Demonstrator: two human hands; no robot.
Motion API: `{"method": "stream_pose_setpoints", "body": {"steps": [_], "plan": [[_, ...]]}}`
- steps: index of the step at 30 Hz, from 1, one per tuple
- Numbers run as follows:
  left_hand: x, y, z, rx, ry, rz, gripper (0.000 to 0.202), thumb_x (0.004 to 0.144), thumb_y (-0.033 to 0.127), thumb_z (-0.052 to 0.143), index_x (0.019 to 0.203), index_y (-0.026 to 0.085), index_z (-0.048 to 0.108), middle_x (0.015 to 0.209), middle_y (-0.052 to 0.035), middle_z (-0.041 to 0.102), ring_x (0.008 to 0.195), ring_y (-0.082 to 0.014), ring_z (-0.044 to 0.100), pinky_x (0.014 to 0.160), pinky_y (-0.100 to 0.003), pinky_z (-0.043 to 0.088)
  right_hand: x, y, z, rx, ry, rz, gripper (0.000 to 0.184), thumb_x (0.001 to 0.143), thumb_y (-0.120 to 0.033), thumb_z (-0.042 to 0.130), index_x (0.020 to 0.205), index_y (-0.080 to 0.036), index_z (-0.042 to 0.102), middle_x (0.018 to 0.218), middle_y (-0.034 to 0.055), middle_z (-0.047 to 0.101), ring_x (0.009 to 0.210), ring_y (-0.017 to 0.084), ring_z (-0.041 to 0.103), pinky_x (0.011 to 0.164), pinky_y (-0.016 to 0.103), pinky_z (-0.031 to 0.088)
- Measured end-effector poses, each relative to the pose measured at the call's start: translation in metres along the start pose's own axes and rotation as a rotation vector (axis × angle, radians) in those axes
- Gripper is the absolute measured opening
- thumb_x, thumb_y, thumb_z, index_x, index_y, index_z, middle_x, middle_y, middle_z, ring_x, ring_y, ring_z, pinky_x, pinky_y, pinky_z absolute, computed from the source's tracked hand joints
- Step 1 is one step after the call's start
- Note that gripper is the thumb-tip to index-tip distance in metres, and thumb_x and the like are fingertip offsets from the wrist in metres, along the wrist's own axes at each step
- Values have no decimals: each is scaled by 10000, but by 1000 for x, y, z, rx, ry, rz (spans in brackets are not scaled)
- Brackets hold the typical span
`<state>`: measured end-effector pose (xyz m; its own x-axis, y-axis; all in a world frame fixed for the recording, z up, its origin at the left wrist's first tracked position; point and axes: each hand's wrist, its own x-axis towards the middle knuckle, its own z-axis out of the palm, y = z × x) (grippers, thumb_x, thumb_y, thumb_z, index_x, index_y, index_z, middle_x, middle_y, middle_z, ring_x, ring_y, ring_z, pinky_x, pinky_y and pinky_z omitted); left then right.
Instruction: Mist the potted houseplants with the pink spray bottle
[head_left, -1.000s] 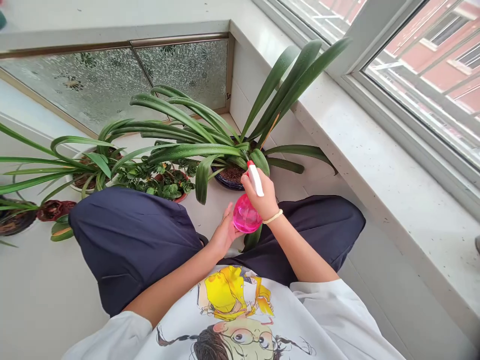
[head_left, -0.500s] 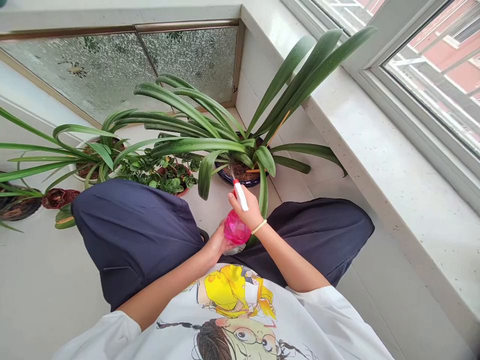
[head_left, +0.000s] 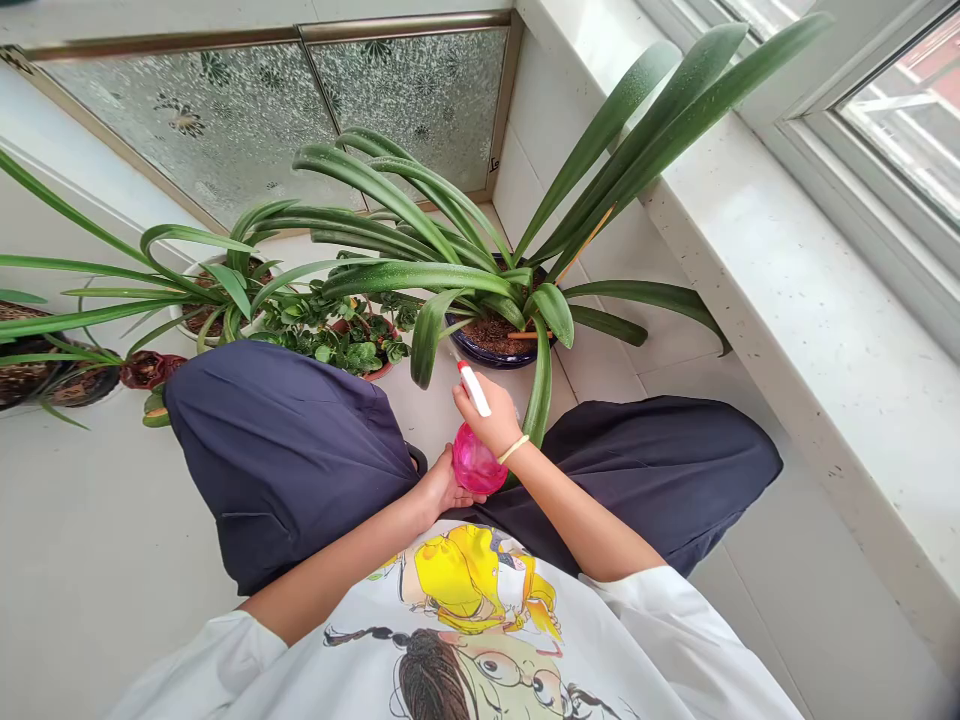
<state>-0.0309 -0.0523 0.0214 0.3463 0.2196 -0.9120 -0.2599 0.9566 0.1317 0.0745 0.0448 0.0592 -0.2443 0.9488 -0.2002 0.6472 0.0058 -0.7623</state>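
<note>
A pink, see-through spray bottle [head_left: 480, 464] with a white and red spray head is held upright between my knees. My right hand [head_left: 493, 412] is wrapped round its neck and trigger. Cupped under and against the bottle's left side is my left hand [head_left: 444, 484], its fingers partly hidden by the bottle. The red nozzle points forward and a little left, towards a drooping leaf of the large strap-leaved plant [head_left: 420, 276]. That plant grows from brown soil in a dark blue pot [head_left: 491, 357], just beyond my right hand.
Left of the blue pot stands a small leafy plant [head_left: 360, 352]. Further left are a long-leaved plant in a white pot [head_left: 187, 325] and several darker pots. A white stone ledge [head_left: 810, 320] runs along the window on the right. Frosted glass cabinet doors [head_left: 247, 130] close off the back.
The view has shifted, so the plants and window sit further right. The nozzle has turned more to the left, away from the pot's soil. Spray seen earlier at the nozzle is fainter now.
</note>
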Motion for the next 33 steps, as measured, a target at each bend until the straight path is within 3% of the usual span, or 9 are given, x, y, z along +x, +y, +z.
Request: {"method": "stream_pose_setpoints", "body": {"steps": [7, 12, 16, 23, 29, 33], "plan": [[21, -11, -17, -41, -58, 56, 830, 967, 748, 176, 1216, 135, 677, 884, -143, 776, 653, -209, 699, 590, -270, 493, 1, -5, 2, 52, -47, -48, 263, 918, -473, 458, 839, -232, 530, 835, 27, 653, 766, 193, 594, 703, 295, 389], [33, -16, -17, -34, -58, 52, 881, 921, 798, 211, 1108, 104, 720, 793, -184, 753, 557, -225, 665, 501, -277, 428, 3, -5, 7, -58, -64, -23, 212, 892, -412, 485, 773, -236, 501, 741, 16, 616, 670, 180, 542, 656, 294, 354], [30, -10, -17, -56, -100, 107, 827, 925, 781, 311, 1153, 96, 714, 829, -178, 760, 605, -219, 677, 547, -274, 444, 9, -6, 0, 37, -14, 0, 214, 886, -431, 490, 793, -239, 513, 778, 19, 644, 718, 191, 575, 680, 296, 389], [18, 10, -11, -10, -18, 283, 767, 973, 730, 306, 1149, 110, 721, 766, -115, 746, 601, -185, 639, 601, -263, 428, 28, -10, -21, 97, 82, 25, 280, 904, -471, 465, 752, -238, 507, 751, 28, 656, 741, 210, 615, 724, 319, 422], [25, 14, -12, -17, -25, 355, 716, 928, 747, 441, 1270, 154, 650, 706, -70, 727, 525, -159, 602, 545, -249, 374, 36, -6, -21, 138, 111, 8, 287, 885, -494, 507, 778, -230, 545, 804, 23, 671, 788, 200, 610, 763, 320, 437], [33, 13, -16, -25, -53, 376, 739, 905, 762, 474, 1291, 152, 630, 681, -64, 711, 495, -153, 581, 524, -252, 349, 38, -8, -21, 82, 91, 35, 313, 904, -484, 477, 714, -236, 507, 715, 16, 635, 707, 191, 574, 729, 324, 429]]}}
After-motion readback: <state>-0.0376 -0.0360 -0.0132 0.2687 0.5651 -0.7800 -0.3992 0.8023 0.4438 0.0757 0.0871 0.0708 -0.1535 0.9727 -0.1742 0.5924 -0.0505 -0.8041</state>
